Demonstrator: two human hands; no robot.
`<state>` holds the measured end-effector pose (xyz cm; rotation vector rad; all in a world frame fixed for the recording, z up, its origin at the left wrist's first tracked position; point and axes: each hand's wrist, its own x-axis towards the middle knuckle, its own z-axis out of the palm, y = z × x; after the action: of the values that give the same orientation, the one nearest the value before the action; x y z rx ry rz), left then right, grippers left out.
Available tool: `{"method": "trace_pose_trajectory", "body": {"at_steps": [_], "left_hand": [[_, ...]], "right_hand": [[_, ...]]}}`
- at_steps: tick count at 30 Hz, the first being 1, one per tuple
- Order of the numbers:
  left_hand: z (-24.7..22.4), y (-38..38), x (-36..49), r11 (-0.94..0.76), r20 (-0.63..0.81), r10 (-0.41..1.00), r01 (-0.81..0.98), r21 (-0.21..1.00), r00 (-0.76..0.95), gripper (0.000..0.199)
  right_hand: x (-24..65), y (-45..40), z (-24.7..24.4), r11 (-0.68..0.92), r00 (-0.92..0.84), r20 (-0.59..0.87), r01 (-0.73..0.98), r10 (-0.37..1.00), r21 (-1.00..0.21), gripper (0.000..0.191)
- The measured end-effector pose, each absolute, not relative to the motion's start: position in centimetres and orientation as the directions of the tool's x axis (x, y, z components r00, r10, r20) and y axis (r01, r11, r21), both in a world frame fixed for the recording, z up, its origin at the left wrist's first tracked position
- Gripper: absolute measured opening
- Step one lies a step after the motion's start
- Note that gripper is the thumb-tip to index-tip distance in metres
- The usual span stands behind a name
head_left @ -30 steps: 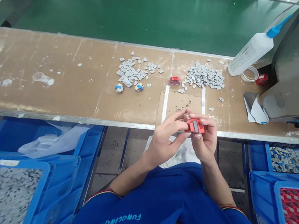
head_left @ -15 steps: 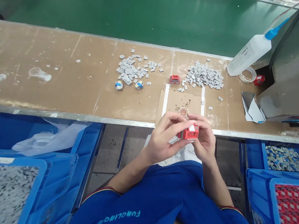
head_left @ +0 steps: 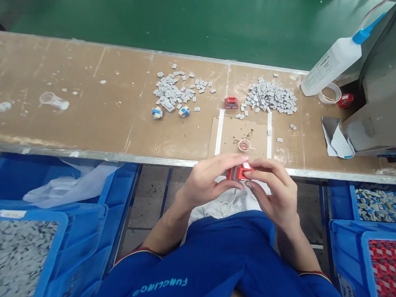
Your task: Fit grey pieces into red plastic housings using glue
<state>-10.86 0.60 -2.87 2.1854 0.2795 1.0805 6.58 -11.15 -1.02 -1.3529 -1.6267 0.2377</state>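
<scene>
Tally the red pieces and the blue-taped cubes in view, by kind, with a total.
Red pieces: 3, one held between the left hand and right hand
Blue-taped cubes: 2
Total: 5

Counted: 2 hands [head_left: 205, 180], 1 held red block [head_left: 239, 172]. On surface [head_left: 84, 129]: 2 loose red blocks [head_left: 231, 103], 2 grey piles [head_left: 171, 90], 2 blue-banded stacks [head_left: 157, 113], 1 squeeze btl [head_left: 330, 67], 1 tape roll [head_left: 330, 93], 1 cup [head_left: 245, 145]. Below: 4 blue crates [head_left: 378, 279].
</scene>
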Motion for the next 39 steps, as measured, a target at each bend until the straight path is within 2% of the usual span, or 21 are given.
{"method": "trace_pose_trajectory", "body": {"at_steps": [8, 13, 16, 19, 22, 24, 28, 31, 35, 39], "left_hand": [[-2.4, 0.9, -11.0, -0.809, 0.616, 0.404, -0.050, 0.586, 0.676, 0.047], [-1.9, 0.9, -11.1, -0.814, 0.595, 0.413, -0.013, 0.580, 0.690, 0.038], [-2.0, 0.7, -11.2, -0.781, 0.606, 0.449, -0.042, 0.624, 0.657, 0.040], [-2.5, 0.1, -10.7, -0.628, 0.596, 0.585, -0.159, 0.762, 0.550, 0.038], [-3.4, -0.8, -9.6, -0.374, 0.490, 0.749, -0.326, 0.868, 0.445, 0.029], [-4.0, -1.4, -8.9, -0.244, 0.426, 0.786, -0.409, 0.879, 0.447, 0.027], [-4.5, -1.9, -8.5, -0.135, 0.372, 0.768, -0.436, 0.890, 0.521, 0.027], [-4.3, -1.8, -9.0, -0.190, 0.379, 0.765, -0.380, 0.905, 0.520, 0.027], [-3.9, -1.0, -9.8, -0.360, 0.479, 0.724, -0.321, 0.876, 0.496, 0.032], [-3.9, -0.2, -10.1, -0.497, 0.557, 0.670, -0.262, 0.827, 0.490, 0.046]], "right_hand": [[6.1, -11.1, -1.0, 0.286, 0.049, 0.526, 0.794, 0.849, -0.536, 0.016], [5.5, -10.1, -1.5, 0.293, 0.074, 0.568, 0.798, 0.820, -0.527, 0.018], [5.6, -9.7, -1.2, 0.334, 0.068, 0.603, 0.780, 0.795, -0.528, 0.019], [5.8, -9.4, -1.0, 0.415, 0.060, 0.637, 0.710, 0.769, -0.569, 0.023], [5.7, -9.1, -1.4, 0.433, 0.087, 0.627, 0.649, 0.774, -0.625, 0.046], [5.5, -9.0, -1.8, 0.420, 0.124, 0.629, 0.644, 0.767, -0.640, 0.054], [5.3, -9.1, -2.1, 0.419, 0.167, 0.666, 0.660, 0.727, -0.624, 0.048], [5.5, -9.3, -1.8, 0.413, 0.166, 0.675, 0.679, 0.719, -0.607, 0.050], [5.8, -9.4, -1.7, 0.445, 0.129, 0.693, 0.681, 0.709, -0.582, 0.056], [6.1, -9.7, -1.6, 0.407, 0.096, 0.658, 0.717, 0.747, -0.566, 0.062]]}}
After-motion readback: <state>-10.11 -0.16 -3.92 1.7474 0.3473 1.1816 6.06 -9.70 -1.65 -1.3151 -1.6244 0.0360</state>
